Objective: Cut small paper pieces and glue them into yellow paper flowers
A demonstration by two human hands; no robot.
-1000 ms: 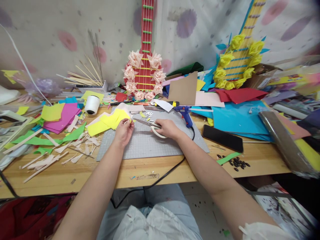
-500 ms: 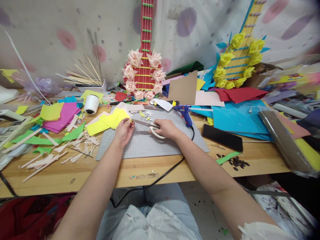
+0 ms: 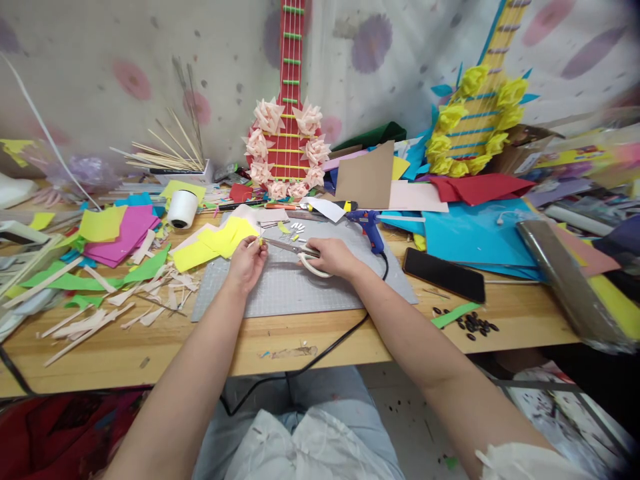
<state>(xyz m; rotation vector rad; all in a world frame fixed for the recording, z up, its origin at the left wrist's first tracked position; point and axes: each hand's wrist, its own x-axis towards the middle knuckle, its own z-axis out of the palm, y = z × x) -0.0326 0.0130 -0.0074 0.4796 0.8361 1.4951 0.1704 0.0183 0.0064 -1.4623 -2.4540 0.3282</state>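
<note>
My right hand (image 3: 334, 257) is closed on the handles of white-handled scissors (image 3: 314, 267), whose blades point left over the grey cutting mat (image 3: 310, 299). My left hand (image 3: 246, 264) pinches a tiny yellow piece (image 3: 261, 241), too small to make out fully, at the scissor tips. Whether the blades touch it I cannot tell. Bright yellow paper sheets (image 3: 215, 245) lie just left of and behind my left hand. Small white bits (image 3: 298, 228) are scattered on the mat beyond the scissors.
A blue glue gun (image 3: 371, 231) lies at the mat's back right, its black cord crossing the front edge. To the right are a phone (image 3: 444, 275) and several dark beads (image 3: 475, 325). Paper scraps (image 3: 95, 323) cover the left. A red paper guitar (image 3: 291, 143) stands behind.
Hardly anything differs. Both hands and the scissors hold almost the same place over the mat; the view has shifted very slightly.
</note>
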